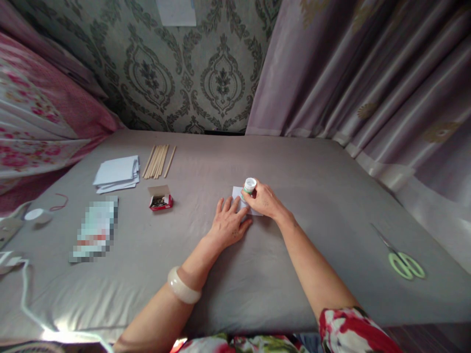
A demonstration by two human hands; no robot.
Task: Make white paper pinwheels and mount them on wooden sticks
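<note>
A small white piece of paper [237, 192] lies on the grey cloth in front of me, partly hidden under my hands. My right hand [265, 198] is closed round a glue stick [250, 184], white with a green label, held tilted over the paper. Its lower end is hidden by my fingers, so I cannot tell whether it touches the sheet. Flat beside it, my left hand [230, 223] spreads its fingers at the paper's near left edge, with the fingertips at the sheet.
Left of my hands stand an opened red box [161, 201] of small dark pieces, wooden sticks [157, 162], stacked white paper [117, 172] and a blurred packet [96, 228]. Green-handled scissors [405, 264] lie at right. A white cable [27, 299] runs along the left front.
</note>
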